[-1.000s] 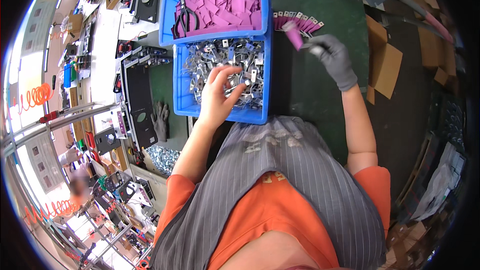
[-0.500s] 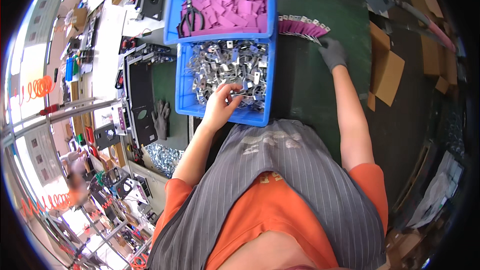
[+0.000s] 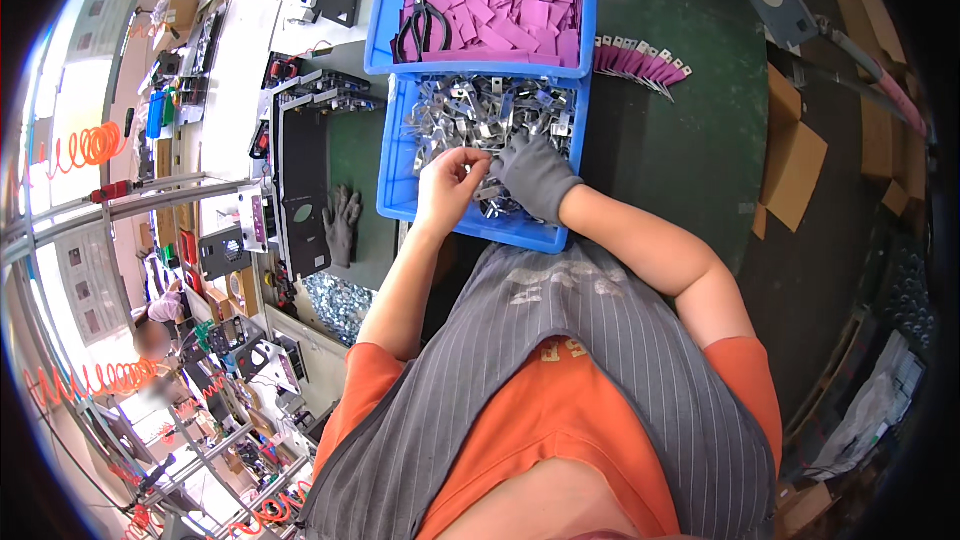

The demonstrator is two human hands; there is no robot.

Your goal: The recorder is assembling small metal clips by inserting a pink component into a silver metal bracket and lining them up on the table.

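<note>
My bare left hand (image 3: 449, 190) is over a blue bin (image 3: 397, 175) of small metal brackets (image 3: 458, 112), thumb and fingers drawn together. Close beside it is my right hand (image 3: 540, 180) in a grey glove, its fingers bent inward over the same bin. The fingertips almost meet; whatever is between them is too small or hidden to make out. Behind the brackets stands another blue bin (image 3: 480, 68), filled with pink-purple strips (image 3: 492, 10), with black-handled scissors or pliers (image 3: 420, 28) lying on them. To its right, a fanned row of brackets with pink strips (image 3: 642, 62) lies on the green table.
A loose grey glove (image 3: 342, 225) lies left of the bins, next to a black metal panel (image 3: 302, 190). Open cardboard boxes (image 3: 795, 160) stand beyond the table's right edge. Farther left, a person (image 3: 165, 310) is near cluttered benches and coiled orange hoses (image 3: 95, 145).
My gloved right hand has left the end of the fanned row and come left to the bracket bin, meeting my left hand. The view has shifted slightly, moving the bins rightward in the picture.
</note>
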